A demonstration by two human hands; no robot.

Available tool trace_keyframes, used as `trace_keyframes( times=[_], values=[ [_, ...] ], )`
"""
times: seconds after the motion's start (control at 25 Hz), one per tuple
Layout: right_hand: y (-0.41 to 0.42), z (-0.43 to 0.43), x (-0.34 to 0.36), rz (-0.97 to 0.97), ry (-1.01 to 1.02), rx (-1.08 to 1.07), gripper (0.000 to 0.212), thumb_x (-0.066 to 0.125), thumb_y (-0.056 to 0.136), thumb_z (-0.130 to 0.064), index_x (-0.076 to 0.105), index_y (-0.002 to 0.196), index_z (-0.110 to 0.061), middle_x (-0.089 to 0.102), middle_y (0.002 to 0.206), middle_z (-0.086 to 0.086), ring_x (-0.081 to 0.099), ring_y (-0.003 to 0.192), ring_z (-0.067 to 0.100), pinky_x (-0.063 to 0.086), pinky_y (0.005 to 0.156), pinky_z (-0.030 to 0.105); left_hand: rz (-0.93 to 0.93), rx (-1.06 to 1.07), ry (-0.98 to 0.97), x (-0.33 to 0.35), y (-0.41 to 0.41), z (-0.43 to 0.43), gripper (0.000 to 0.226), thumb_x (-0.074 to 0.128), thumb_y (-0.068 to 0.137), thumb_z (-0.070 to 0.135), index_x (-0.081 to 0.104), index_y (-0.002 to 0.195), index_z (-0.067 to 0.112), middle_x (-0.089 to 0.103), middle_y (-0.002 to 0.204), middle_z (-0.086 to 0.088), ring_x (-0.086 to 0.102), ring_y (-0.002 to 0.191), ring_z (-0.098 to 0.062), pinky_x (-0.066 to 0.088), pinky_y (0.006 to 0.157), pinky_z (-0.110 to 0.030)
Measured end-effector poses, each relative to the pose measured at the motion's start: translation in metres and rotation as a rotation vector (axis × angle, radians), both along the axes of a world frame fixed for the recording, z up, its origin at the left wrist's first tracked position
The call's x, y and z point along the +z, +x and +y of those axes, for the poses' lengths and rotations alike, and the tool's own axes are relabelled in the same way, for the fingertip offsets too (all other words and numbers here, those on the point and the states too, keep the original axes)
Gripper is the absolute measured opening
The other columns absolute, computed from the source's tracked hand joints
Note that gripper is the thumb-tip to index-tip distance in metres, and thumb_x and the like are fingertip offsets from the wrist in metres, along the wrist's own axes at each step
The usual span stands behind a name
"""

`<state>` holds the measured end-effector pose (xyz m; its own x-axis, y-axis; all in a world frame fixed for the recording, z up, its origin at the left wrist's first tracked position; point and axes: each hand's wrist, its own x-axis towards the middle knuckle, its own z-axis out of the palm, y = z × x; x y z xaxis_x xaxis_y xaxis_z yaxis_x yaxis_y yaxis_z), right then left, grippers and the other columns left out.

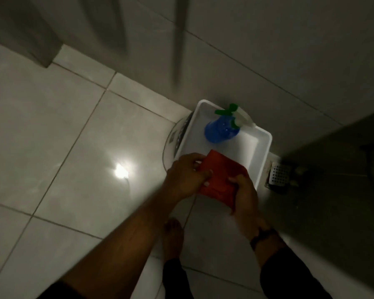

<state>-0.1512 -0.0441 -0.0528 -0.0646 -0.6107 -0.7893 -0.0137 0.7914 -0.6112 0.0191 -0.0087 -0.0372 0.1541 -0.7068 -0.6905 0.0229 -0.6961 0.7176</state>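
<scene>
A folded red cloth (220,175) is held over the near end of a white rectangular tray (259,152). My left hand (186,175) grips the cloth's left edge with fingers and thumb curled round it. My right hand (244,195) grips its near right corner. A blue spray bottle (219,130) with a green and white trigger head stands at the tray's far end, apart from the cloth.
The tray sits on a round white stool or bin (171,143) against the tiled wall. A metal floor drain (279,174) lies to the right. My bare foot (172,238) stands on the glossy tiled floor. A dark panel (333,190) fills the right side.
</scene>
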Motion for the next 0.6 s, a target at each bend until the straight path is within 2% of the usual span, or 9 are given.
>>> trace_keyframes(
  times=[0.12,0.2,0.28,0.36,0.48,0.6],
  values=[
    [-0.009,-0.048,-0.032,0.261,-0.04,0.192,0.045,0.057,0.103,-0.005,0.061,0.147,-0.012,0.07,0.142,0.018,0.068,0.123,0.035,0.059,0.102,0.042,-0.234,-0.169,0.068,-0.016,-0.021,-0.049,0.042,0.066,0.098,0.031,0.069,0.138,0.02,0.077,0.124,-0.005,0.074,0.111,-0.026,0.058,0.099,-0.036],
    [-0.012,-0.065,-0.057,0.391,-0.006,0.312,0.048,0.07,0.1,-0.01,0.06,0.147,-0.011,0.069,0.145,0.018,0.066,0.116,0.029,0.056,0.104,0.04,-0.363,-0.239,0.15,-0.035,-0.03,-0.064,0.039,0.058,0.104,0.03,0.068,0.137,0.013,0.073,0.133,-0.011,0.071,0.121,-0.031,0.054,0.101,-0.038],
    [-0.015,-0.075,-0.075,0.469,0.035,0.36,0.06,0.086,0.09,-0.014,0.059,0.143,-0.01,0.068,0.143,0.018,0.068,0.12,0.033,0.059,0.108,0.044,-0.47,-0.281,0.217,-0.053,-0.034,-0.071,0.037,0.058,0.105,0.028,0.068,0.137,0.013,0.071,0.135,-0.012,0.069,0.125,-0.033,0.056,0.104,-0.044],
    [-0.015,-0.083,-0.088,0.583,0.026,0.405,0.067,0.094,0.081,-0.019,0.059,0.139,-0.011,0.068,0.142,0.016,0.067,0.126,0.035,0.058,0.109,0.044,-0.568,-0.295,0.244,-0.069,-0.037,-0.075,0.043,0.068,0.099,0.022,0.065,0.141,0.016,0.068,0.137,-0.012,0.069,0.125,-0.034,0.059,0.103,-0.05],
    [-0.011,-0.082,-0.096,0.701,-0.035,0.428,0.071,0.099,0.075,-0.026,0.058,0.132,-0.012,0.067,0.139,0.013,0.066,0.126,0.035,0.058,0.108,0.044,-0.672,-0.338,0.262,-0.07,-0.048,-0.072,0.06,0.079,0.092,0.022,0.056,0.148,0.02,0.062,0.139,-0.01,0.068,0.125,-0.035,0.061,0.097,-0.054],
    [-0.006,-0.082,-0.086,0.749,-0.073,0.431,0.079,0.099,0.075,-0.028,0.053,0.138,-0.013,0.062,0.146,0.014,0.062,0.134,0.038,0.055,0.115,0.05,-0.718,-0.324,0.201,-0.054,-0.051,-0.072,0.064,0.077,0.093,0.026,0.051,0.151,0.022,0.056,0.142,-0.008,0.065,0.127,-0.035,0.06,0.097,-0.055]
  ],
)
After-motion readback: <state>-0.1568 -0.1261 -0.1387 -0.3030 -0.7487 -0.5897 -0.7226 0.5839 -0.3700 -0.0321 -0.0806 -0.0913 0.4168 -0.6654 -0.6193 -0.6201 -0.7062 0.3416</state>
